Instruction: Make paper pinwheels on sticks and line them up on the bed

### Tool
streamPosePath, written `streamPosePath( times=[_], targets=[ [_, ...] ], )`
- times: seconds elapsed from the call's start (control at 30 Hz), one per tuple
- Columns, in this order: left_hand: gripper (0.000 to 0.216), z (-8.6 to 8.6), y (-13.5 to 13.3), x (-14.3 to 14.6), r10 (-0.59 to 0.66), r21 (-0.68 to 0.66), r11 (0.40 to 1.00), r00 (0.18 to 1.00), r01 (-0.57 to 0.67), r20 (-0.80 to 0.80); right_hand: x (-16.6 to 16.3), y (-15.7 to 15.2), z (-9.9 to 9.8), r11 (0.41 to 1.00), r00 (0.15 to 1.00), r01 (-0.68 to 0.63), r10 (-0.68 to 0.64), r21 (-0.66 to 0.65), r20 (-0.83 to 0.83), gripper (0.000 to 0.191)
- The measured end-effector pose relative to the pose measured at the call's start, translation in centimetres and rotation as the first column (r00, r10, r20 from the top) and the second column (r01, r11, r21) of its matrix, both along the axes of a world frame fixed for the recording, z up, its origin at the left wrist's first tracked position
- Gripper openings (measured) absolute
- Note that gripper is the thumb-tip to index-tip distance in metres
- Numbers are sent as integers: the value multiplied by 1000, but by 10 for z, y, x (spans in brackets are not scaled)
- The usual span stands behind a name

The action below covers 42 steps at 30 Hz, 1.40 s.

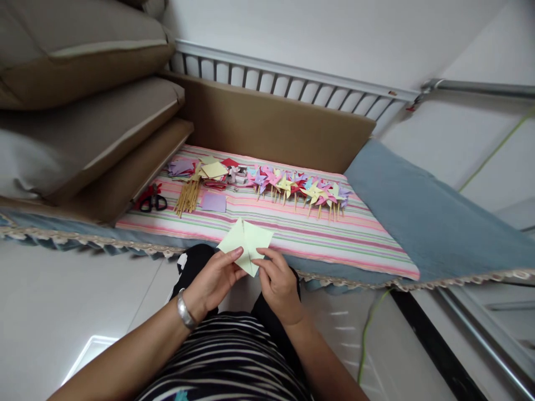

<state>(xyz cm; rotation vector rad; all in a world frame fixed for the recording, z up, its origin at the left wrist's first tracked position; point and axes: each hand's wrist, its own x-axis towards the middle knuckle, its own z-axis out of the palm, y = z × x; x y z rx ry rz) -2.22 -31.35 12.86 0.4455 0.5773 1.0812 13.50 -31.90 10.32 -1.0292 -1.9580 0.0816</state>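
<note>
A pale green square of paper (256,238), with slits running in from its corners, is held above my lap. My left hand (223,273) pinches its left side between thumb and fingers; a silver bracelet circles that wrist. On the right side, the fingers of my right hand (273,275) are closed at the paper's lower edge. Beyond my hands, a single lilac paper square (214,202) lies on the striped cloth (259,220). Left of it is a bundle of thin wooden sticks (188,196).
Finished paper pinwheels (298,186) lie in a row on the cloth. Paper stacks (214,170) sit behind the sticks, and black-handled scissors (153,200) lie at the left. Large cushions (87,122) are piled on the left; a brown board (271,120) stands at the back.
</note>
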Motion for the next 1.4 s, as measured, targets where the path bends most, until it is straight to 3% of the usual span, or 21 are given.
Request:
streamPosePath(
  times=[0.17,0.33,0.47,0.77,0.97,1.03,1.1,1.23,1.4],
  targets=[
    [27,-6,13,4,76,-104,991,991,-88,-108,-1,-4,7,992,994,-46,34,-119,-104,28],
    [27,-9,21,10,106,-126,984,978,-129,-178,3,-4,12,974,986,-82,49,-209,-159,18],
    [25,-10,22,13,128,-136,978,971,-157,-201,2,-1,7,981,989,-35,6,-190,-149,13],
    [23,-15,27,14,138,-168,970,966,-176,-217,2,4,-2,997,999,15,-12,-80,38,25],
    [26,-26,34,14,158,-185,960,950,-212,-270,12,7,-10,982,999,13,-21,-190,-41,27],
    [27,-33,38,12,182,-184,952,938,-243,-294,34,16,-23,956,979,44,-99,-289,-177,27],
    [28,-41,42,9,182,-202,943,918,-265,-353,68,30,-41,888,885,108,-291,-447,-364,21],
    [32,-58,50,4,160,-202,944,899,-260,-407,145,63,-80,773,720,242,-549,-587,-426,11],
    [32,-71,59,9,126,-209,948,887,-239,-445,198,106,-102,605,524,217,-734,-766,-432,16]
  ],
)
